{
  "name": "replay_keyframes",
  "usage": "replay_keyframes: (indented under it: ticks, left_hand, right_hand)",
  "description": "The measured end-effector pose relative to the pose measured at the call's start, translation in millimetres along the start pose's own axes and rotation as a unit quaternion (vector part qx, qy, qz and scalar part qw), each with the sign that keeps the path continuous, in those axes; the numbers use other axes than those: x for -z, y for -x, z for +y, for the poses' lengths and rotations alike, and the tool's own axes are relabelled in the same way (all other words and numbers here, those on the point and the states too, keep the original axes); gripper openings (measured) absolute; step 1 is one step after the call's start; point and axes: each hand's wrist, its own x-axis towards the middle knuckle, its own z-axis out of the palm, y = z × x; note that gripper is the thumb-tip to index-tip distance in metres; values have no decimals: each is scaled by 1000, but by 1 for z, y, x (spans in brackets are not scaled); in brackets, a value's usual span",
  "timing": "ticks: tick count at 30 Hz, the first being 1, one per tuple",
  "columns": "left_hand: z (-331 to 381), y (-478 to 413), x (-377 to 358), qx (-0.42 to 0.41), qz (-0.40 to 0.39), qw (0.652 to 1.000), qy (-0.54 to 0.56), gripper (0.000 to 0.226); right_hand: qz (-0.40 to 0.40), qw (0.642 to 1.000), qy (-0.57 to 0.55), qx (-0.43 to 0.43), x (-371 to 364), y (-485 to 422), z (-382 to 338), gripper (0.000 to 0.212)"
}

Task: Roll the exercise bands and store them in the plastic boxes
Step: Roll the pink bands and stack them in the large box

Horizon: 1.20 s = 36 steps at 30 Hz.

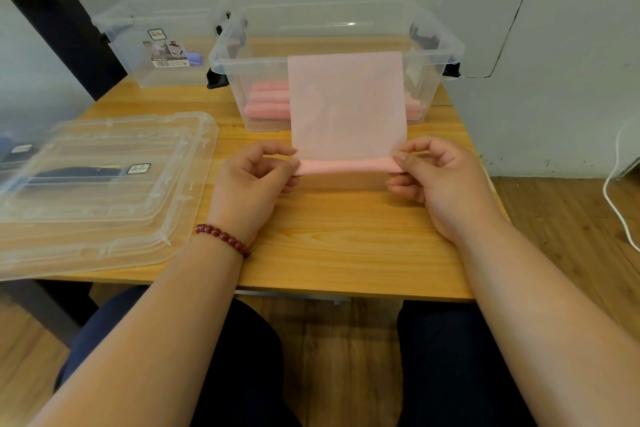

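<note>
A thin pink exercise band point(347, 104) hangs over the front rim of a clear plastic box point(436, 45) and runs down to the table. Its near end is wound into a narrow roll. My left hand point(256, 177) pinches the roll's left end and my right hand point(433, 173) pinches its right end, both just above the tabletop. Several rolled pink bands point(268, 100) lie stacked inside that box. A second clear box point(131, 28) stands at the back left with a purple roll point(194, 57) inside.
Clear plastic lids point(104, 191) lie stacked at the left on the wooden table point(329, 246). A white cable point(616, 204) runs over the floor at the right. The wall stands close behind the boxes.
</note>
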Motion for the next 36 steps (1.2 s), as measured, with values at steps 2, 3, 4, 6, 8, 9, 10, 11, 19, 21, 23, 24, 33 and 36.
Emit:
replay_keyframes:
  ticks: [2,3,4,6,8,9,10,11,19,21,23,24,33,36]
  left_hand:
    - [0,0,0,0,7,1000,2,10]
    - [-1,0,1,3,6,1000,6,8]
    - [-1,1,1,7,1,1000,12,7]
    - [-1,1,1,9,-8,1000,10,11]
    - [-1,1,1,8,-6,1000,1,9]
    - [-1,0,0,8,-1,1000,0,6]
    - [-1,0,0,10,4,1000,2,5]
    - [-1,0,-1,13,9,1000,4,6]
    - [0,0,-1,-8,1,1000,-2,14]
    - [-1,-1,0,-6,2,1000,2,13]
    - [-1,0,1,-2,-5,1000,5,10]
    - [-2,0,1,-1,-8,1000,5,10]
    - [-3,-2,0,0,9,1000,-1,11]
    - [-2,-1,0,-11,0,1000,-10,14]
  right_hand:
    - [-10,1000,-17,-4,2,1,0,3]
    - [-18,1000,-23,-6,3,1,-1,3]
    - [-25,999,-25,-7,4,2,-1,3]
    - [-23,1000,-19,-5,5,2,-1,5]
    - [-18,1000,-17,-5,5,2,-1,7]
    - [-17,1000,-17,-4,5,1,-1,8]
    - [-17,1000,-16,-5,4,1,-1,9]
    - [-14,1000,-15,-6,3,1,0,9]
    - [-5,1000,16,13,0,1,-1,12]
    - [-12,1000,-4,8,2,1,-1,7]
    - [-24,999,-26,-4,3,1,-1,4]
    - [-26,999,-29,-8,4,1,-1,5]
    - [-9,1000,-6,-4,1,1,-1,9]
    - [-6,1000,1,3,0,1,0,13]
